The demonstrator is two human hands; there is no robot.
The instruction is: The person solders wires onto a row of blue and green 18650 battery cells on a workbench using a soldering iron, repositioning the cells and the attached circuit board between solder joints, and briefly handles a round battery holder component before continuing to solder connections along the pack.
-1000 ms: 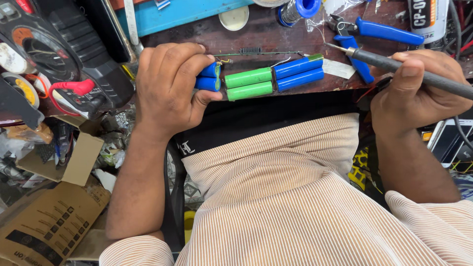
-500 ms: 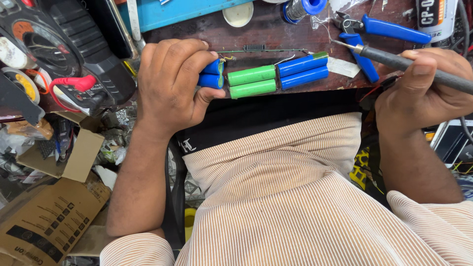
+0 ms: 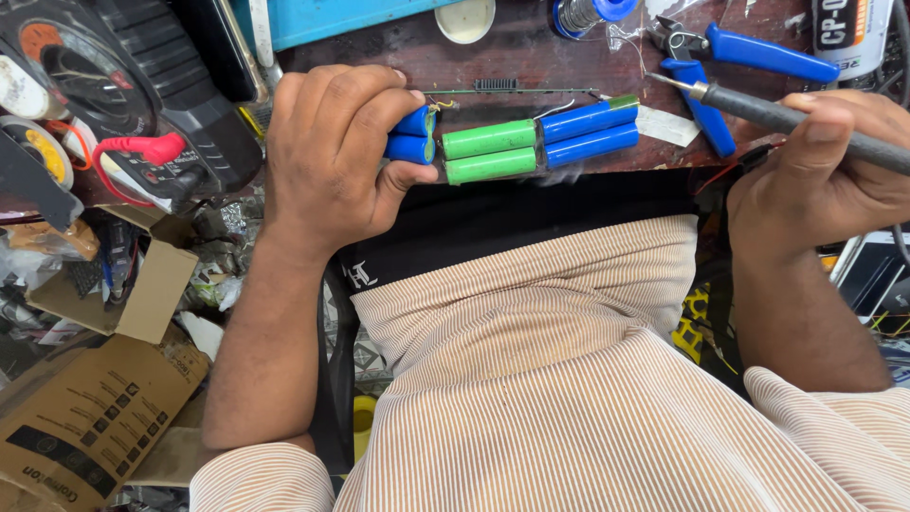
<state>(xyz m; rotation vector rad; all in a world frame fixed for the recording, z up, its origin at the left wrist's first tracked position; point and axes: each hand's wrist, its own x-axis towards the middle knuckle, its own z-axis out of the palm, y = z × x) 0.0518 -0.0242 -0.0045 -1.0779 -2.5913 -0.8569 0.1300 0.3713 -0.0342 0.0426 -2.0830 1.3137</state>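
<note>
Six cylindrical cells [image 3: 531,142], joined in a row, are steadied by the left hand [image 3: 332,152] clasped round one end; a soldering iron [image 3: 796,118] is gripped pen-wise by the right hand [image 3: 820,175], tip kept clear.

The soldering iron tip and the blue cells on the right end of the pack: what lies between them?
In the head view, a small white paper scrap lies on the dark table between the soldering iron tip and the blue cells.

Left hand [image 3: 332,156]: fingers curled closed, far left. Right hand [image 3: 820,171]: closed in a pen-type grip, far right.
</note>
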